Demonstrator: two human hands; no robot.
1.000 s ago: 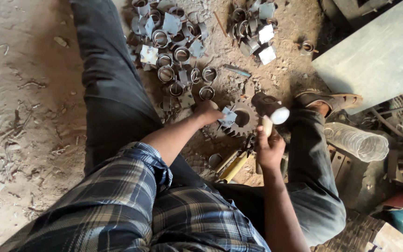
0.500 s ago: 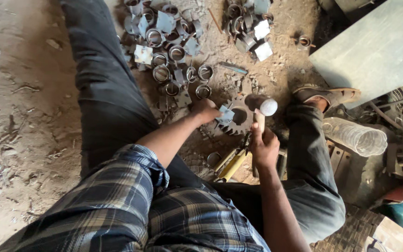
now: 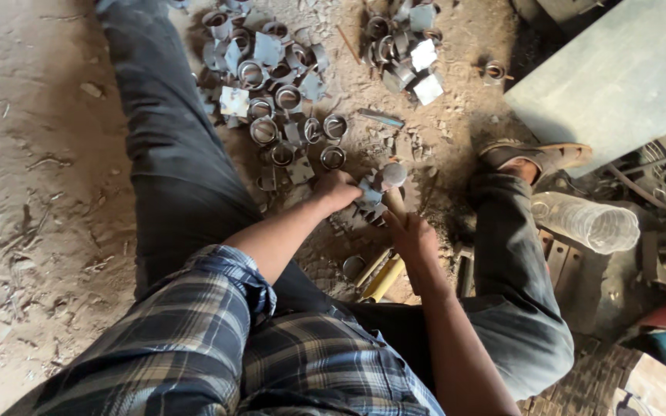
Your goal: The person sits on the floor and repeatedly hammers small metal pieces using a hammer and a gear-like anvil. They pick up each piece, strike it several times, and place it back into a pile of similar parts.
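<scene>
Sitting on the dirt floor (image 3: 32, 192), the left hand (image 3: 335, 189) pinches a small grey metal bracket piece (image 3: 367, 194) flat on the ground, while the right hand (image 3: 414, 237), fingers wrapped tight, grips a wooden-handled hammer (image 3: 391, 185). The bracket looks stiff, light, sharp-edged; best held by its flat tab.

Frame centre: left hand (image 3: 335, 187) pins a small metal bracket (image 3: 368, 195) to the dirt floor (image 3: 32, 154). Right hand (image 3: 414, 237) grips a hammer (image 3: 391, 185) by its wooden handle, head sitting just on the bracket. Piles of metal ring clamps (image 3: 271, 69) at upper centre. Sandalled foot (image 3: 533, 158) at right.
</scene>
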